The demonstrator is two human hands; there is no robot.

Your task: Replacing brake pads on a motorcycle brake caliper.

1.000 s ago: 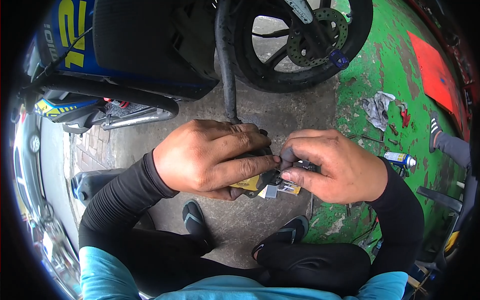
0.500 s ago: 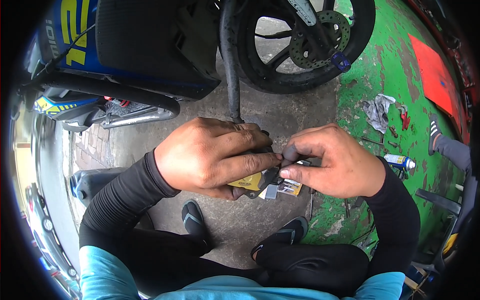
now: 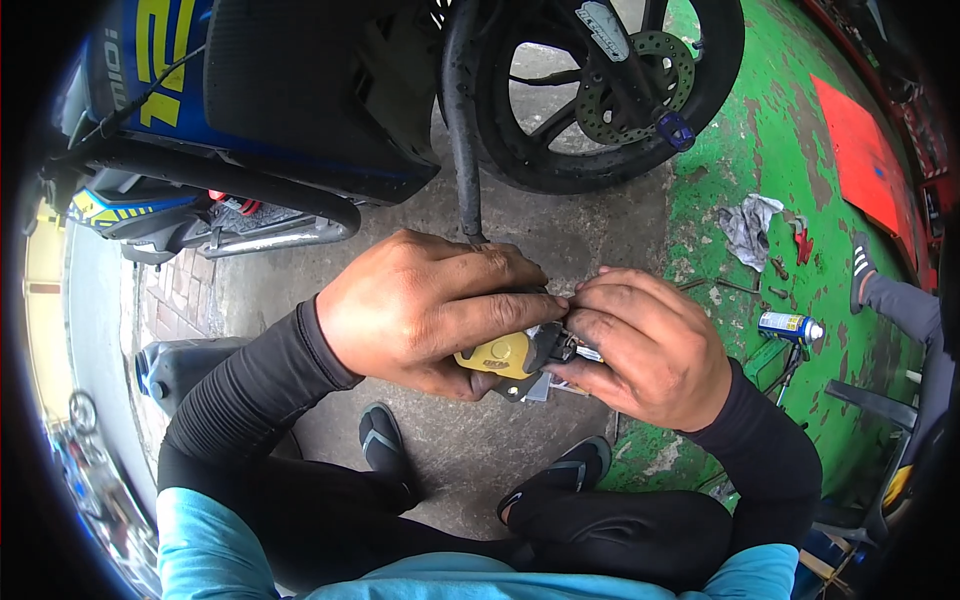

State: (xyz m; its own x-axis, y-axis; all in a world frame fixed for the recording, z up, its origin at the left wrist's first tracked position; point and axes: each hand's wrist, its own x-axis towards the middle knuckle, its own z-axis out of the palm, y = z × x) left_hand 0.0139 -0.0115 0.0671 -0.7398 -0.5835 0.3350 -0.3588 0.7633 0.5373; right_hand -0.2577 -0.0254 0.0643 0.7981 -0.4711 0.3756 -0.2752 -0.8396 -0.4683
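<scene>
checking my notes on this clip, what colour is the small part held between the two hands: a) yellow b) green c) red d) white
a, the small part gripped under the left hand and met by the fingertips of the right hand shows a yellow body with a dark piece at its right end.

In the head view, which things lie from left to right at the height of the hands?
Dark plastic container → left hand → yellow part held between the hands → right hand → blue spray can on the green floor.
</scene>
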